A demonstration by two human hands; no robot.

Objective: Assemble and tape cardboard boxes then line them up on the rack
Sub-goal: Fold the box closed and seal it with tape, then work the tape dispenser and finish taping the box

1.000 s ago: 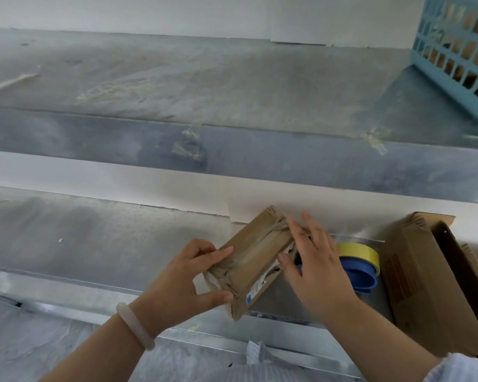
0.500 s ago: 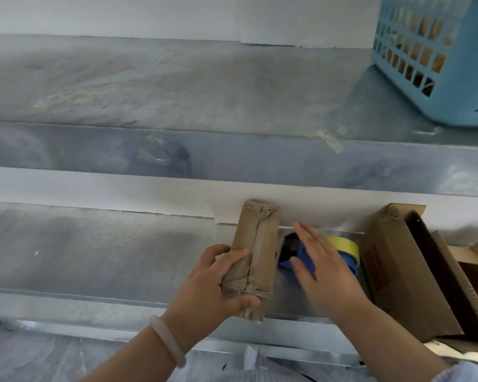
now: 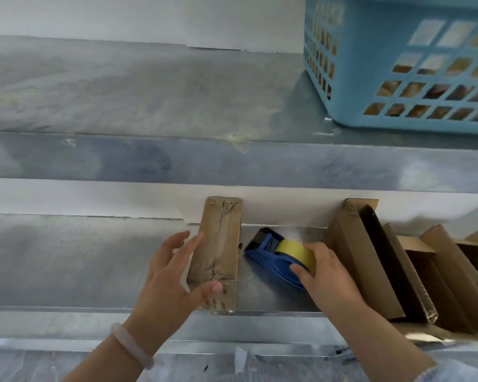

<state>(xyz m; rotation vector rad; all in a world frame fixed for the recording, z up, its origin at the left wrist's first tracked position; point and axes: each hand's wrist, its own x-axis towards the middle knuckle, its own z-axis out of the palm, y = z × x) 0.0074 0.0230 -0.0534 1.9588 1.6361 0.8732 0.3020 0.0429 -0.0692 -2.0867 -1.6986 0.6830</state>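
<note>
Where the lower rack shelf [image 3: 66, 257] carries it, taped cardboard box [image 3: 218, 252] stands on edge just left of tape dispenser [image 3: 271, 255]; left hand [image 3: 169, 274] spread against its side; right hand [image 3: 329, 277] curled round the tape dispenser.

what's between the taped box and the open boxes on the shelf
The head view shows a blue tape dispenser with a yellow roll there, the right hand gripping it.

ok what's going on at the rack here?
A person's left hand rests, fingers straight, against a taped cardboard box standing on end on the lower shelf. Their right hand grips the blue tape dispenser with its yellow roll, just right of the box. Further right, open boxes lean in a row; a blue basket sits on the shelf above.
</note>
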